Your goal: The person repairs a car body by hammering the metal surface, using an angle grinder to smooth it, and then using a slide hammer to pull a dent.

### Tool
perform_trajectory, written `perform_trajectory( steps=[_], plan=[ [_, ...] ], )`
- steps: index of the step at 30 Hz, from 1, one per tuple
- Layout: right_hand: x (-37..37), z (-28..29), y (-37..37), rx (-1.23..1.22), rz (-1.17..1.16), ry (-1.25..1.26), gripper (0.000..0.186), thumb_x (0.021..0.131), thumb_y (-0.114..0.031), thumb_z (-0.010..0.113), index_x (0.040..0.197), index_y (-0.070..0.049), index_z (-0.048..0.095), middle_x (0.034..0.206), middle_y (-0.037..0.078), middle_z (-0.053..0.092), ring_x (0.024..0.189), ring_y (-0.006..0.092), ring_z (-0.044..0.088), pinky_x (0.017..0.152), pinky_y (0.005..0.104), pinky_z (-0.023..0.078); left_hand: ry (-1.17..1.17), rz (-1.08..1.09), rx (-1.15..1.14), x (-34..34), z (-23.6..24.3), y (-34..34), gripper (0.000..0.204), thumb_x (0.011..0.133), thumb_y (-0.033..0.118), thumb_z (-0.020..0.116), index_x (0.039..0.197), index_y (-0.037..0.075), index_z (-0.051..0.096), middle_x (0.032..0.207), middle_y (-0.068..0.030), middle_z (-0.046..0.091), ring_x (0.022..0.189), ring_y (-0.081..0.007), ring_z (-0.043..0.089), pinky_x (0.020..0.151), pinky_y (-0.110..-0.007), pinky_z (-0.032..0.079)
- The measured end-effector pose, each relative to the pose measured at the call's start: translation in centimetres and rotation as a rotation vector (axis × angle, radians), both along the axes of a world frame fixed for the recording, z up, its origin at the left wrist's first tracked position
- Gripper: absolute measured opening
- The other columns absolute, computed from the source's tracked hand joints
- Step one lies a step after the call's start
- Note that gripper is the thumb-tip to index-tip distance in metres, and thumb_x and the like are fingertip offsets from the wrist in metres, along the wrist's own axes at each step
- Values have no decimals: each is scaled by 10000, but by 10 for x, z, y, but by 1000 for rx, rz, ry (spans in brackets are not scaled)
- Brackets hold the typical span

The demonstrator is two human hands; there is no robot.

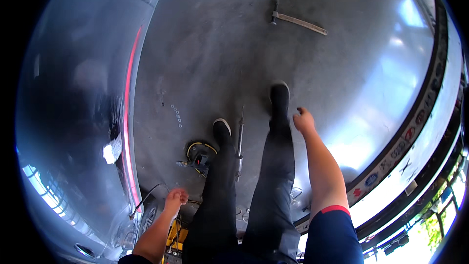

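Note:
My left hand [176, 200] hangs low beside the car with its fingers curled in and nothing visible in them. Held out to the right of my right leg, my right hand [304, 120] is loosely open and empty. Between my feet a long metal slide hammer [240, 149] lies on the floor, its thin tip pointing away from me; neither hand touches it. Farther off is a hammer [302, 23] with a wooden handle. A black and yellow coiled cable with a dark tool part [199, 160] lies by my left shoe, partly hidden by my leg.
A dark grey car [83, 83] fills the left side, with a red strip and a scraped pale patch [112, 151]. Several small washers [177, 116] lie on the concrete floor. A yellow machine [177, 237] stands by the left forearm. A long white board [415, 159] curves along the right.

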State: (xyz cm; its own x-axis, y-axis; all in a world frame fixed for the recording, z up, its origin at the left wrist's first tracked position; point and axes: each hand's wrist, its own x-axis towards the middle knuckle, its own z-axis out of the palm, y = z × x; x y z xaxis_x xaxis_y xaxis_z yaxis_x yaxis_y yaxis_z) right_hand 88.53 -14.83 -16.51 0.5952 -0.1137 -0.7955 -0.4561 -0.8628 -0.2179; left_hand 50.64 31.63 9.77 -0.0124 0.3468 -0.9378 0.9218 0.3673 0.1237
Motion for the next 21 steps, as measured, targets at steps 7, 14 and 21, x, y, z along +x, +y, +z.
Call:
perform_trajectory(
  steps=[7, 14, 21],
  plan=[
    [227, -113, 70, 72, 244, -166, 812, 831, -146, 662, 1580, -130, 348, 1627, 286, 270, 1445, 479, 378, 1182, 471, 387, 441, -45, -89, -23, 87, -63, 301, 1080, 265, 473, 1032, 33, 659, 828, -82, 680, 699, -132, 626, 628, -301, 516],
    [345, -152, 80, -202, 481, -344, 685, 885, -120, 610, 1531, -140, 382, 1592, 164, 388, 1470, 358, 384, 1130, 543, 409, 683, -183, -300, 2, 159, -123, 370, 1058, 196, 393, 1223, -11, 653, 963, -145, 759, 767, -204, 732, 684, -341, 590],
    [202, -156, 42, -46, 102, 56, 525, 844, -261, 629, 1240, 59, 499, 1183, 355, 647, 1150, 514, 619, 1002, 521, 495, 594, -156, -199, 13, 149, -142, 365, 1066, 246, 454, 1172, -37, 659, 926, -138, 751, 733, -189, 709, 689, -331, 582]
  ],
)
